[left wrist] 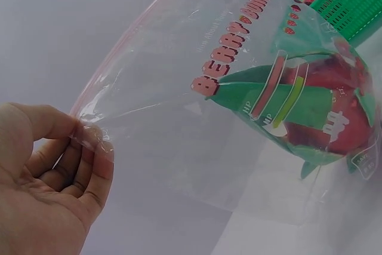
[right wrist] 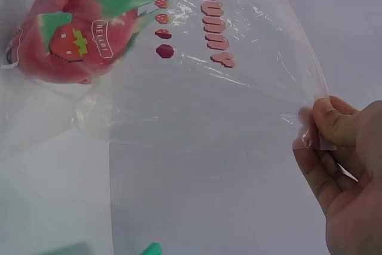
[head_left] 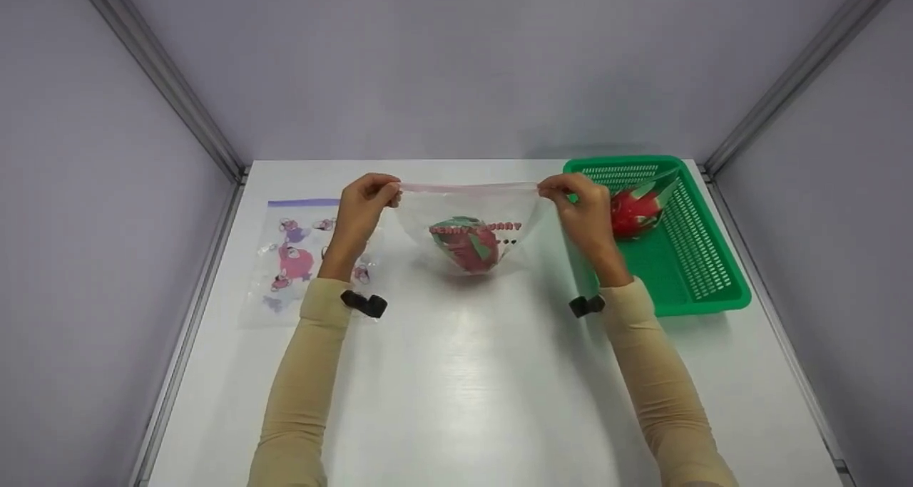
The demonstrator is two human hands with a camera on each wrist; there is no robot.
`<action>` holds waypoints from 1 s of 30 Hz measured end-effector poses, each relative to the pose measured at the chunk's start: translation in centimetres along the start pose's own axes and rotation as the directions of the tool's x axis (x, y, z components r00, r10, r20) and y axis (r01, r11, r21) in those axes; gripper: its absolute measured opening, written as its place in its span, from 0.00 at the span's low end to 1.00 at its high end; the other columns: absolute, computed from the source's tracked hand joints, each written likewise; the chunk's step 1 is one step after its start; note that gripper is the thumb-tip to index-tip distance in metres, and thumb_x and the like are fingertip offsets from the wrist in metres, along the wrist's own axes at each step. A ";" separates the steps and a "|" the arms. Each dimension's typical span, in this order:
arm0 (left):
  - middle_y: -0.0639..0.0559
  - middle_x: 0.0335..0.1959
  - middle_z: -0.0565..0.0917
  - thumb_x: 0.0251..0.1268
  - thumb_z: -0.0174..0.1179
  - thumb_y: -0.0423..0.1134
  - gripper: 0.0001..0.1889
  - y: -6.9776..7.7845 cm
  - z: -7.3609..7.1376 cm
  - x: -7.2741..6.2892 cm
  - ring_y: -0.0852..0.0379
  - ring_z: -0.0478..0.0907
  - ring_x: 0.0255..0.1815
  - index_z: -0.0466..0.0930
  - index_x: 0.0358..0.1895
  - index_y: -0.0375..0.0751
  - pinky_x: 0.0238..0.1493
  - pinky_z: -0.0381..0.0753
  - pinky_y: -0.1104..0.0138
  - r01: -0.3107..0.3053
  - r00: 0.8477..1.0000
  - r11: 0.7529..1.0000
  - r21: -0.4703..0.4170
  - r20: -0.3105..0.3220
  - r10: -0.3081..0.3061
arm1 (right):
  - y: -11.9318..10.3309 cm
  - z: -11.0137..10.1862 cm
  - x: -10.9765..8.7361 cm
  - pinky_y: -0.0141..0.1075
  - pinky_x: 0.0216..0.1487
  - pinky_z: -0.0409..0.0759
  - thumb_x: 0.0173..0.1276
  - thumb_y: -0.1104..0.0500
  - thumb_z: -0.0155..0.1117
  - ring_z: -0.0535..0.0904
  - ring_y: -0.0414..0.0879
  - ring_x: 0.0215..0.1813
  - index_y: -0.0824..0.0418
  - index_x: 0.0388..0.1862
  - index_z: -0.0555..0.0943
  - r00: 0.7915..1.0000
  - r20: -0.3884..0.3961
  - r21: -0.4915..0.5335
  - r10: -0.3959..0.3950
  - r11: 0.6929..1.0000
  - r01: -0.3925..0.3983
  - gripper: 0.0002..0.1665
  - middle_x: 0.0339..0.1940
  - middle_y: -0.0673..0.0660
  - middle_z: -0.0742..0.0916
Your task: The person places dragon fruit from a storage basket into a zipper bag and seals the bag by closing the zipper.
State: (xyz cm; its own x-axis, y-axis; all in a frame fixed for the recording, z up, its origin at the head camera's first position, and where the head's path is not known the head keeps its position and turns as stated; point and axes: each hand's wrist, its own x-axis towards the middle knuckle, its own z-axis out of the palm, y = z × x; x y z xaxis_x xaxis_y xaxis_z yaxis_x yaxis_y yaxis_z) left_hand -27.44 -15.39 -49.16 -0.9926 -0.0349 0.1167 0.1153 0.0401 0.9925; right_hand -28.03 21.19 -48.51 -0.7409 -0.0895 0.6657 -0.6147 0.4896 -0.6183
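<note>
A clear zip bag [head_left: 421, 205] with a pink top strip and red printed letters is stretched between both hands. Inside it, at the bottom, lies a red dragon fruit [head_left: 474, 248] with green scales. My left hand [head_left: 364, 205] pinches the bag's left top corner between thumb and fingers. At the right top corner, my right hand [head_left: 585, 209] pinches the plastic the same way. In the left wrist view the dragon fruit [left wrist: 343, 106] shows through the print. The right wrist view has the thumb and fingers of the right hand [right wrist: 346, 159] on the corner.
On the right stands a green plastic basket [head_left: 670, 273] holding another dragon fruit [head_left: 635, 212] in clear plastic. A flat clear bag [head_left: 264, 259] with a purple strip and pink cartoon prints lies at the left, partly behind the left arm. Grey walls enclose the white table [head_left: 456, 401].
</note>
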 end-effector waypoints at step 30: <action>0.48 0.46 0.87 0.81 0.61 0.36 0.13 -0.6 -0.9 0.0 0.57 0.85 0.48 0.83 0.57 0.29 0.58 0.87 0.68 -0.005 1.000 1.000 -0.014 0.026 0.005 | 0.5 1.1 -0.7 0.23 0.54 0.83 0.73 0.66 0.72 0.88 0.52 0.48 0.65 0.55 0.86 0.990 0.039 0.096 0.139 0.985 -0.142 0.13 0.52 0.60 0.92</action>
State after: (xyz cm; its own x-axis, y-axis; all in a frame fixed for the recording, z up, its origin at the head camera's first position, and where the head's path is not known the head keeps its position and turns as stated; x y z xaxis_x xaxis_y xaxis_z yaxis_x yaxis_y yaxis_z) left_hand -27.45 -16.31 -49.76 -0.9926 -0.0083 0.1210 0.1207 0.0260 0.9923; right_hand -28.17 20.54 -49.77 -0.8291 -0.0548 0.5565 -0.5264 0.4122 -0.7436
